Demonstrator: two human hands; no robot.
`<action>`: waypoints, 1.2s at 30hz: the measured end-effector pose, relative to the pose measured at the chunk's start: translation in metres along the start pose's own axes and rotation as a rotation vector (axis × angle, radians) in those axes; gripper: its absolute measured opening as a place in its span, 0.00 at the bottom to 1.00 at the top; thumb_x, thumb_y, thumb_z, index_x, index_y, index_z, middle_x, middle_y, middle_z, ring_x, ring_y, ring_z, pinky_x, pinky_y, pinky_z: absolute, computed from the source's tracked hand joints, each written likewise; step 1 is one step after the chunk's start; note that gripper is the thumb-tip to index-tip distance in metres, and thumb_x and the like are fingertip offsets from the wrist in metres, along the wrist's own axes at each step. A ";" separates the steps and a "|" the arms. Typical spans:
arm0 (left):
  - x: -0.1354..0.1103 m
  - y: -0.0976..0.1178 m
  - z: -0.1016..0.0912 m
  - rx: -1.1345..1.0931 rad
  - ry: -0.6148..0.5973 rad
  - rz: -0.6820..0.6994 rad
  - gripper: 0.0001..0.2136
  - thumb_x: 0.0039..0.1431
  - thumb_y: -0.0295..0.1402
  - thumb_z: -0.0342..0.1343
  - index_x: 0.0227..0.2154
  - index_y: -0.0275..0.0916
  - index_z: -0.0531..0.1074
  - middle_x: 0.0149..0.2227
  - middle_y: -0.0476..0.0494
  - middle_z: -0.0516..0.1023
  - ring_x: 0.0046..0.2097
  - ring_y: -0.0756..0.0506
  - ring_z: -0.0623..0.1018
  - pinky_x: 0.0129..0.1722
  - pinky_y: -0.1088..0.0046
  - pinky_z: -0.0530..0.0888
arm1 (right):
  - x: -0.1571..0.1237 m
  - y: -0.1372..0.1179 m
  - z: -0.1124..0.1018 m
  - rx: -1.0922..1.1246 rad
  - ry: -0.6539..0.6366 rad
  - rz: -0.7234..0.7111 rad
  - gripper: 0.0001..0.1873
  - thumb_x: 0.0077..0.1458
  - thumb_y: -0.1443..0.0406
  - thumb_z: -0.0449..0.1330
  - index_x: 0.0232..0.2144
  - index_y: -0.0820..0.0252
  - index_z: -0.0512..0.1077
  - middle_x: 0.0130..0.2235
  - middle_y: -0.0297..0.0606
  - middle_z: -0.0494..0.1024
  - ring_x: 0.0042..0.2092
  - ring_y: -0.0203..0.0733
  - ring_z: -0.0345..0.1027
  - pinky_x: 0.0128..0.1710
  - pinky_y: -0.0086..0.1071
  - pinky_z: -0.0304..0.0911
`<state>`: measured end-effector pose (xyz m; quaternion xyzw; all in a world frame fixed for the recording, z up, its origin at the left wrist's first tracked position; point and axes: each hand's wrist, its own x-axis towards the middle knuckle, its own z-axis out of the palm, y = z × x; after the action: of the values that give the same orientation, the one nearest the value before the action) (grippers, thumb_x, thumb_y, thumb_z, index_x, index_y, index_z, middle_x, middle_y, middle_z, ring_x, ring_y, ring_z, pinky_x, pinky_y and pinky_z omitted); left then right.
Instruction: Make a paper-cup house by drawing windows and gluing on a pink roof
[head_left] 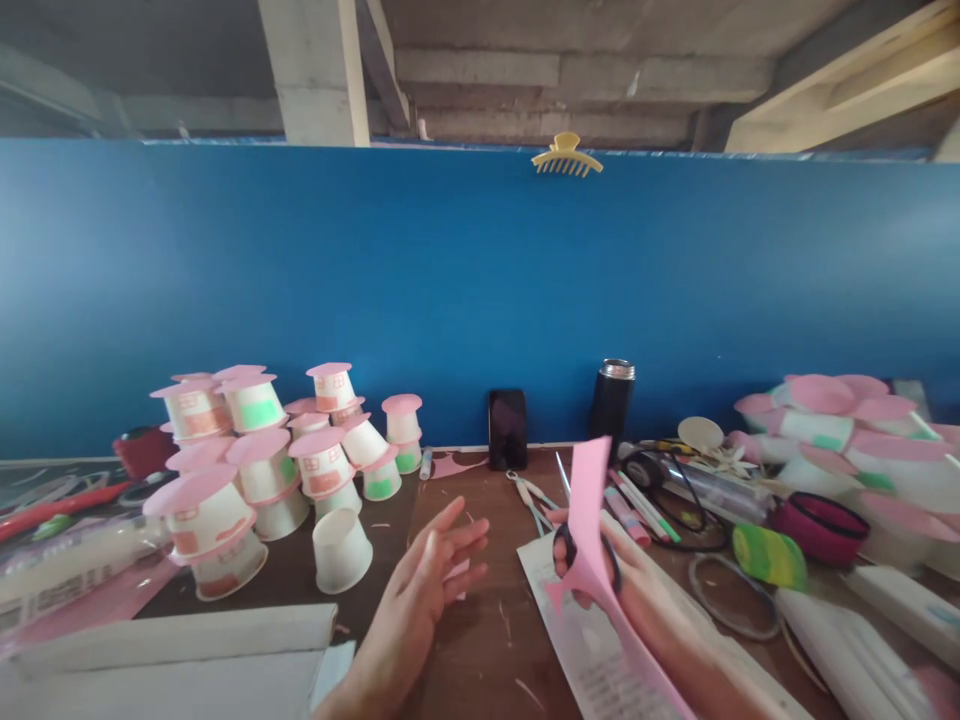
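My left hand (416,590) reaches over the brown table with its fingers stretched out and apart. A bit of pink paper (459,572) shows behind those fingers; whether it touches them I cannot tell. In my right hand (637,580) is a pair of scissors (565,545) with dark handles, the blades pointing up and away. A cut, curving strip of pink paper (591,500) stands in front of that hand and hides part of the scissors. Below it lies a printed white sheet (559,625). One plain white paper cup (342,550) sits upside down left of my left hand.
Stacked paper cups with pink tops (259,465) stand at left, more cups (847,430) at right. A phone (508,430) and black bottle (611,405) stand by the blue partition (420,270). Markers (645,505), tape (769,557) and cables crowd the right side. A white box (172,660) lies front left.
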<state>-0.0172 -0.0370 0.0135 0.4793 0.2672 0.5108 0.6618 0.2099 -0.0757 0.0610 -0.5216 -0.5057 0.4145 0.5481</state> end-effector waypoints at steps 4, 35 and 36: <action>-0.009 0.010 0.011 -0.278 -0.251 -0.084 0.45 0.45 0.65 0.54 0.64 0.49 0.55 0.65 0.36 0.61 0.64 0.28 0.61 0.56 0.45 0.66 | 0.002 0.002 0.008 -0.067 -0.001 0.006 0.19 0.52 0.48 0.60 0.31 0.58 0.72 0.29 0.34 0.76 0.33 0.43 0.71 0.32 0.31 0.65; -0.006 0.006 0.014 -0.006 0.165 -0.216 0.20 0.56 0.46 0.60 0.40 0.32 0.78 0.34 0.38 0.83 0.38 0.39 0.81 0.40 0.65 0.74 | 0.013 0.039 0.000 -0.197 -0.220 -0.077 0.13 0.54 0.55 0.63 0.29 0.59 0.69 0.26 0.29 0.59 0.30 0.36 0.53 0.29 0.31 0.52; -0.006 0.006 0.013 -0.010 0.166 -0.220 0.20 0.56 0.45 0.60 0.41 0.32 0.78 0.35 0.38 0.83 0.38 0.39 0.81 0.40 0.65 0.74 | 0.013 0.038 0.000 -0.203 -0.217 -0.071 0.14 0.54 0.55 0.63 0.28 0.59 0.69 0.26 0.29 0.59 0.29 0.36 0.52 0.29 0.31 0.51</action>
<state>-0.0108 -0.0472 0.0232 0.4000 0.3695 0.4744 0.6917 0.2147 -0.0583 0.0254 -0.5082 -0.6193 0.3955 0.4491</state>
